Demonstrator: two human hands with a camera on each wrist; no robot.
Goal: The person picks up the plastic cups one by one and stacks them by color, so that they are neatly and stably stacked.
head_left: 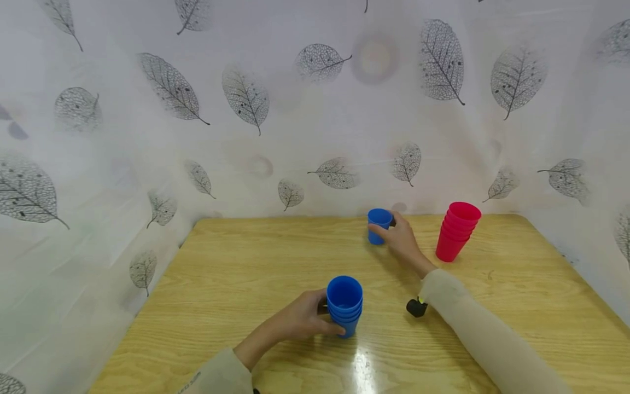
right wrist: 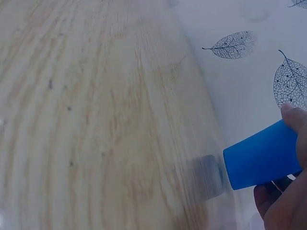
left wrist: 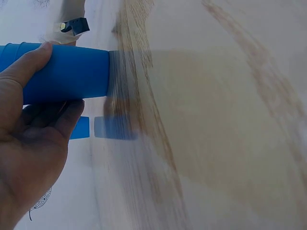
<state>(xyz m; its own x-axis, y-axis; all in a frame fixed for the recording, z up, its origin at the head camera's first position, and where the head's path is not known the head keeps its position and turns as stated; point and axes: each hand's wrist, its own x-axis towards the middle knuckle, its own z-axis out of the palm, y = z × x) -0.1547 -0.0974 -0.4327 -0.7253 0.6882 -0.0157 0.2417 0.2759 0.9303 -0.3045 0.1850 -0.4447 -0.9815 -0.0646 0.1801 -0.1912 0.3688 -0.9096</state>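
A short stack of blue cups (head_left: 345,306) is gripped by my left hand (head_left: 306,316), low over the front middle of the table. In the left wrist view the thumb lies along one side of the stacked cups (left wrist: 72,72), with the fingers round the other. Farther back, my right hand (head_left: 404,239) holds a single blue cup (head_left: 378,227) upright near the table's far edge. The right wrist view shows this cup (right wrist: 261,155) between thumb and fingers, its base close over the tabletop.
A tall stack of red cups (head_left: 455,232) stands at the back right, beside the right forearm. The wooden table (head_left: 236,262) meets a leaf-patterned curtain (head_left: 275,109) along its back and sides. A small black device (head_left: 416,307) is strapped at the right wrist.
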